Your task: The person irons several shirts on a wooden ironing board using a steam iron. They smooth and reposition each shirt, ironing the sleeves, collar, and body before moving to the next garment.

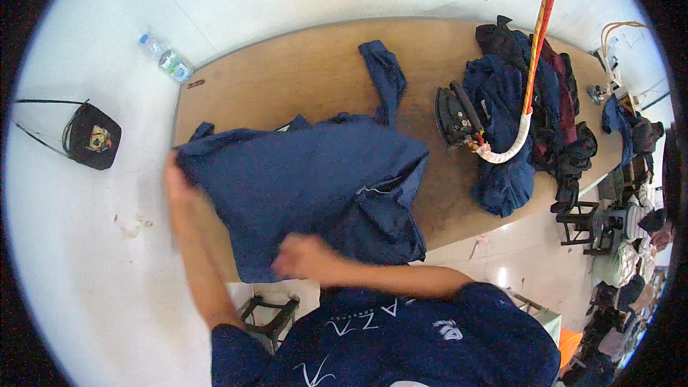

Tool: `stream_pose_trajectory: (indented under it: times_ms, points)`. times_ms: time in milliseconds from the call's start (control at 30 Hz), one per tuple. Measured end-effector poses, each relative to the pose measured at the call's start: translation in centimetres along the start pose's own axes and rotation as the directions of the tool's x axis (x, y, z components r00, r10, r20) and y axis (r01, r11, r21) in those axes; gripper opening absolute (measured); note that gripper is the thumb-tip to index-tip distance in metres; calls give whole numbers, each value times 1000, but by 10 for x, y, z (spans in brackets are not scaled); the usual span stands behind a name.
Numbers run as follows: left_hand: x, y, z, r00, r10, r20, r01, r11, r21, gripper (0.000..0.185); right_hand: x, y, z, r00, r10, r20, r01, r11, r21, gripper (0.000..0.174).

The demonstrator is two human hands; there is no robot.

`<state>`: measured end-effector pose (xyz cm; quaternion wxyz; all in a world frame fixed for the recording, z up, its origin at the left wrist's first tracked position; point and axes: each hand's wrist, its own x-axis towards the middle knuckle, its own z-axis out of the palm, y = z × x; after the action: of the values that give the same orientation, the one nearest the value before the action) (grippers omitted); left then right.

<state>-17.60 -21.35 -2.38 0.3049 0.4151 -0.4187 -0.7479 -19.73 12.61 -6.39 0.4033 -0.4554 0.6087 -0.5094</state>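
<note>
A navy garment [301, 172] lies across the table in front of me, with one sleeve [389, 78] stretched toward the wall. A pale cord or thread [373, 190] shows by a fold at its right side. At the garment's far left corner, my left hand [183, 180] grips the cloth, though it is blurred. My right hand [303, 258] has curled fingers over the near edge of the cloth; blur hides whether it pinches the fabric.
An electric iron [454, 115] with a wrapped cord [505, 156] stands right of the garment, beside piled dark clothes [500, 188]. A plastic bottle [174, 64] is at the back left corner. A black bag [94, 134] hangs on the wall. A stool [271, 314] stands below.
</note>
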Motion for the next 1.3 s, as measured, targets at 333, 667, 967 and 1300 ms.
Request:
stream_pose_trajectory:
  times_ms: [333,667,967,1300]
  points:
    - [-21,81,-261,567,823,17,2,-22,1000,55,8,2,33,781,-63,621,52,998,36,44]
    - [-45,-132,-185,895,434,101,-175,134,975,44,0,54,-48,987,-74,-146,-75,590,-804,63]
    - [-142,-51,-318,762,567,-313,255,181,950,27,11,81,28,936,-228,269,341,777,-528,14]
    - [-61,-70,-97,847,421,325,-434,195,879,36,117,90,-116,989,75,-131,-135,829,-543,19]
